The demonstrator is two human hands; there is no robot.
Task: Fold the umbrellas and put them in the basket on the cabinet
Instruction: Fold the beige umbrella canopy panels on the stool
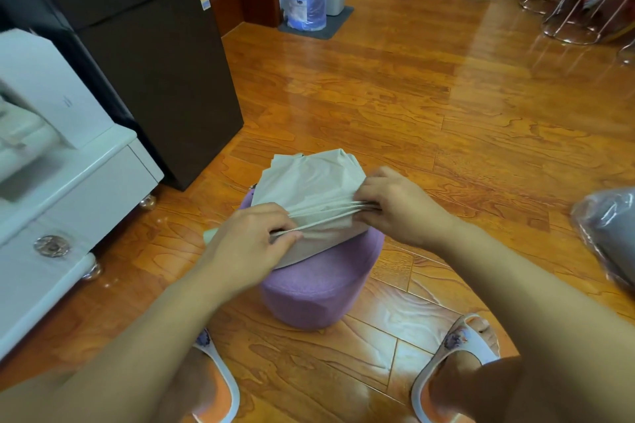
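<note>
left hand (256,239) is curled over the near-left end of the pale umbrella (311,189), thumb and fingers pinching the gathered ribs and cloth there, so that end looks pretty well bunched. the umbrella itself lies across the top of a purple stool (321,285) in the middle of the wooden floor (446,106), canopy fabric fanned loose toward the far side and not wrapped yet. right hand (395,204) grips the other end, fingers tucked round the rib tips where they come together. best bet for this step is probably to keep both ends held tight and keep the ribs lying parallel, then roll the slack cloth around them in one direction so the pleats stack flat instead of crumpling. if either pinch loosens the ribs will likely splay and the folds get messy. can't see a strap or closure from here, so can't say where it would fasten. off at the left edge stands a white cabinet (68,189), but what sits on top is too blurred to call a basket for sure.
</note>
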